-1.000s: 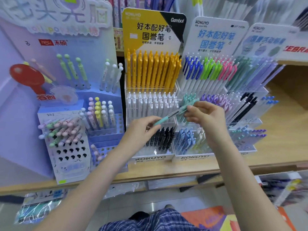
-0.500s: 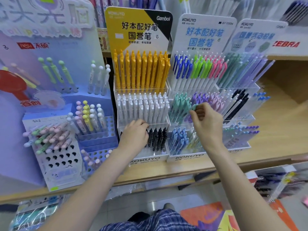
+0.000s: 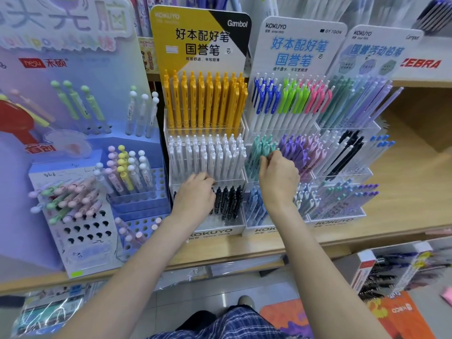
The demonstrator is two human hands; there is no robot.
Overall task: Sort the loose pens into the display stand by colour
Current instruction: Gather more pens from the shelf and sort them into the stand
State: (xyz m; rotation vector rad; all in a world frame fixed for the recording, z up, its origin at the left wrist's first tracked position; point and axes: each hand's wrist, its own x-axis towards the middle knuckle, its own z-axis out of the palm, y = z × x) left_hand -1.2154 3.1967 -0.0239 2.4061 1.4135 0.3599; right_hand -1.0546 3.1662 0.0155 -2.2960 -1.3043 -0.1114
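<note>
A: Where's the pen?
B: Among the teal pens, middle tier of the display stand. The right hand reaches in there, fingers curled at their tops; whether it pinches one, I can't tell.
A: And the other?
B: The left hand is knuckles up, fingers bent down over the black pens, just under the white pens. Its grip is hidden too.
A: Arms?
B: Both stretched forward over the wooden shelf.

left arm reaching to 12 | left hand palm down, fingers curled, grip hidden | right arm reaching to 11 | right hand knuckles up, fingertips pinched together
</note>
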